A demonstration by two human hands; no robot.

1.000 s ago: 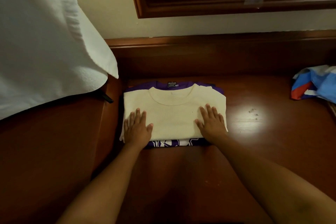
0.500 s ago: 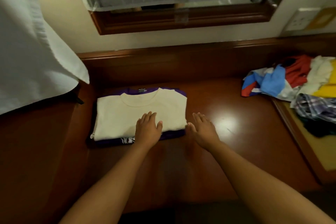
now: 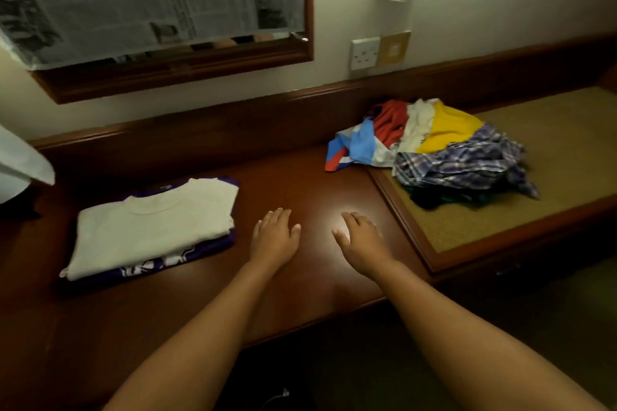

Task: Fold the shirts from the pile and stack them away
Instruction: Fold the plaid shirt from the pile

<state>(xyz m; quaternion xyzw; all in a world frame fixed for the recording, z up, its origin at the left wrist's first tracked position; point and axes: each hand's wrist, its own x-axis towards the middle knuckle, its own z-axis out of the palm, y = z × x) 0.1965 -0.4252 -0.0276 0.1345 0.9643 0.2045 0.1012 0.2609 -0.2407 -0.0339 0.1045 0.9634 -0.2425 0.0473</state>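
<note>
Cream shirt [image 3: 152, 227], folded, lies on top of a folded purple shirt [image 3: 173, 260] on the wooden desk [image 3: 300, 183], just left of the left hand [image 3: 274, 237]. Both hands hold nothing, fingers straight and relaxed, palms down over bare wood; whether they touch it is unclear. The right hand [image 3: 362, 238] is near the left. Beyond and to its right sits the pile of unfolded shirts [image 3: 444, 150], partly on a tan pad [image 3: 534, 197].

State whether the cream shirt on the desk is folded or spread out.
Folded: the cream shirt lies as a neat rectangle, collar up, stacked on a folded purple shirt.
</note>
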